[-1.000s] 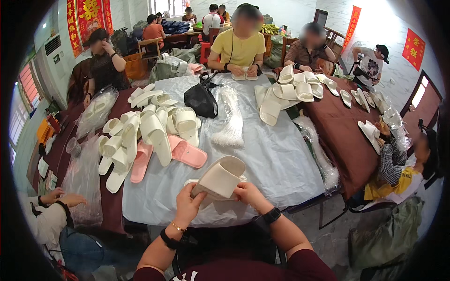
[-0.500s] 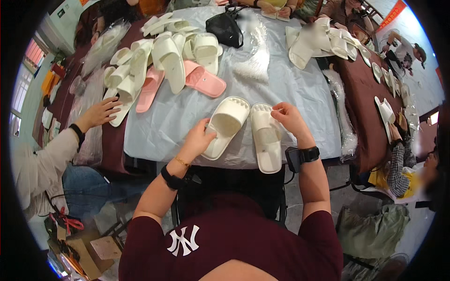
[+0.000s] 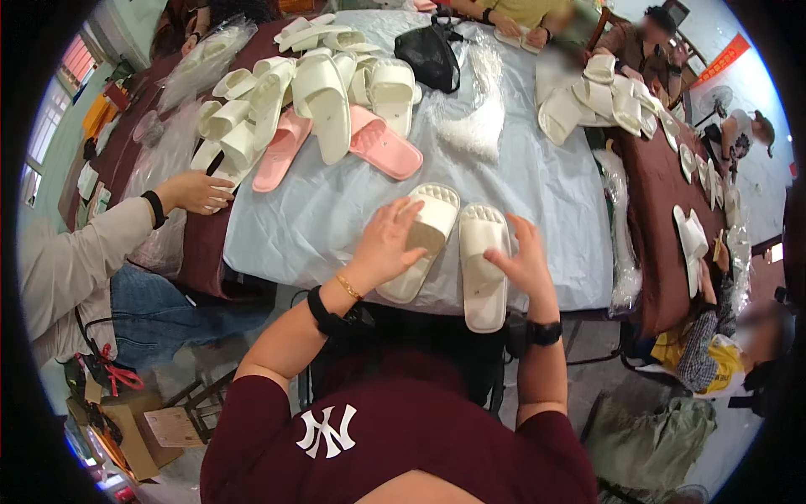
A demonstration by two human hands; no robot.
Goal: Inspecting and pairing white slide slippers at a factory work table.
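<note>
We work at the table (image 3: 336, 210) under a pale cloth, a heap of white slippers (image 3: 319, 92) beyond, then two pink slippers (image 3: 382, 151), then a black bag (image 3: 432, 55); our left hand (image 3: 386, 244) lies flat and open on the left cream slipper (image 3: 420, 244), our right hand (image 3: 525, 260) rests open-fingered on the right cream slipper (image 3: 483, 265), both at the near edge

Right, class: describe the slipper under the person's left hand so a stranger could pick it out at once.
Start at the pale blue tablecloth and go to its near edge. Two cream slippers lie there side by side; it is the left slipper, angled, under the left hand, unlike the straighter right slipper.
</note>
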